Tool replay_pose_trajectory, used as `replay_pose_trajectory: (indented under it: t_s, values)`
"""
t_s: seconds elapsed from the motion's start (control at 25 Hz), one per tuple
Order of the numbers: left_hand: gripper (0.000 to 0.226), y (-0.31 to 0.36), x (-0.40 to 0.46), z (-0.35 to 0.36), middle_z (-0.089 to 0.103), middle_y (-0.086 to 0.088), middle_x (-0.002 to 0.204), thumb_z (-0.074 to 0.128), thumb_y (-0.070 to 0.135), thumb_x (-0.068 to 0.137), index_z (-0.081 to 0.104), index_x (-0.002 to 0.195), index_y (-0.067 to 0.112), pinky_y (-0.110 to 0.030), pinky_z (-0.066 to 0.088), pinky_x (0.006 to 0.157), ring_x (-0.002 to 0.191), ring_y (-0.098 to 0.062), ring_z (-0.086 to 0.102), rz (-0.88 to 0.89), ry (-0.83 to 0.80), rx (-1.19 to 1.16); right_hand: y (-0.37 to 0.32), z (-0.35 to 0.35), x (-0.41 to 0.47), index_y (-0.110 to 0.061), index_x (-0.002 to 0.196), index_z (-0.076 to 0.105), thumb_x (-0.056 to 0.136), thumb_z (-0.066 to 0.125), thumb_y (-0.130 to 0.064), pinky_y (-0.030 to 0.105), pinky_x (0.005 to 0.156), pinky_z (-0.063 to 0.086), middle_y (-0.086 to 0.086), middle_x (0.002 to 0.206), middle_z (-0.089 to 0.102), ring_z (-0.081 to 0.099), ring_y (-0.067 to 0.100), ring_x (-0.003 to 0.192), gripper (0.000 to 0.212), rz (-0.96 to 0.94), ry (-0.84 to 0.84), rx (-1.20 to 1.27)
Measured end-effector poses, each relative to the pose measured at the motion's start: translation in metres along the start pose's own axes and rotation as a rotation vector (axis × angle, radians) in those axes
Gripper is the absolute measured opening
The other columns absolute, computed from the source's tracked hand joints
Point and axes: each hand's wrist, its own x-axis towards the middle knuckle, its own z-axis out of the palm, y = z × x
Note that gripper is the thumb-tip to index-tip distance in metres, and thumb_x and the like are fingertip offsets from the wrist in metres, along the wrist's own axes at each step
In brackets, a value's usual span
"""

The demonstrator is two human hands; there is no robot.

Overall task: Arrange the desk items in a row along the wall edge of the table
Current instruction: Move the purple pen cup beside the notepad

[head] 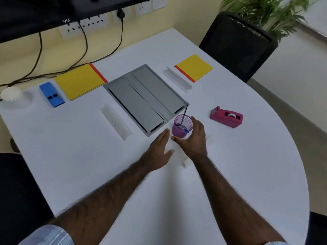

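Observation:
A purple mesh pen cup (pixel 182 127) with pens in it stands on the white table (pixel 88 165), just in front of a grey flap panel (pixel 146 98). My right hand (pixel 192 138) curves around the cup's near and right side, fingers apart; I cannot tell if it touches. My left hand (pixel 159 152) lies open just left of the cup, holding nothing. A pink tape dispenser (pixel 226 116) sits to the right. Near the wall lie a large yellow notebook (pixel 80 81), a blue stapler (pixel 51 94) and a white cup stack (pixel 11 93). A smaller yellow notebook (pixel 194 68) lies far right.
White name-plate holders lie at the left (pixel 116 122), the far right (pixel 177 79) and under my right wrist (pixel 187 161). Black cables (pixel 83 39) hang from wall sockets below a dark screen. A black chair (pixel 237 45) and a plant (pixel 276 13) stand beyond the table's right edge.

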Motion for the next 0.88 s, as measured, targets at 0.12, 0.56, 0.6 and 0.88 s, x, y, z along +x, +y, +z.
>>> replay_pose_trajectory:
  t_s: [0.12, 0.56, 0.6, 0.88]
  values:
    - [0.085, -0.01, 0.026, 0.002, 0.013, 0.001, 0.17, 0.06, 0.041, 0.098, 0.009, 0.162, 0.018, -0.02, 0.02, 0.113, 0.156, -0.018, 0.017, -0.011, -0.015, -0.042, 0.006, 0.011, 0.019, -0.027, 0.161, 0.028, 0.062, 0.09, -0.067, 0.038, 0.109, 0.047, 0.0, 0.165, 0.036, 0.041, 0.025, 0.147, 0.122, 0.029, -0.016, 0.01]
    - [0.082, -0.034, 0.052, 0.021, 0.024, -0.002, 0.168, 0.066, 0.031, 0.096, 0.018, 0.161, 0.015, -0.023, 0.026, 0.113, 0.154, -0.023, 0.025, 0.072, -0.005, -0.026, 0.013, 0.046, 0.026, -0.024, 0.153, 0.043, 0.077, 0.085, -0.061, 0.024, 0.096, 0.053, 0.001, 0.153, 0.047, 0.055, 0.02, 0.131, 0.094, 0.036, 0.143, 0.125]
    - [0.082, -0.034, 0.052, 0.021, 0.025, -0.004, 0.167, 0.066, 0.032, 0.095, 0.02, 0.16, 0.013, -0.025, 0.026, 0.115, 0.153, -0.023, 0.027, 0.093, 0.006, -0.006, 0.011, 0.048, 0.027, -0.025, 0.152, 0.044, 0.078, 0.083, -0.06, 0.029, 0.098, 0.056, 0.0, 0.152, 0.048, 0.057, 0.02, 0.129, 0.091, 0.05, 0.155, 0.134]
    - [0.075, -0.044, 0.04, -0.01, 0.028, -0.011, 0.165, 0.063, 0.031, 0.098, 0.027, 0.157, 0.003, -0.037, 0.033, 0.122, 0.154, -0.026, 0.026, 0.175, 0.191, 0.116, -0.008, 0.052, 0.026, -0.028, 0.147, 0.045, 0.078, 0.083, -0.058, 0.032, 0.096, 0.06, -0.004, 0.144, 0.051, 0.058, 0.015, 0.123, 0.084, -0.007, 0.181, 0.163]
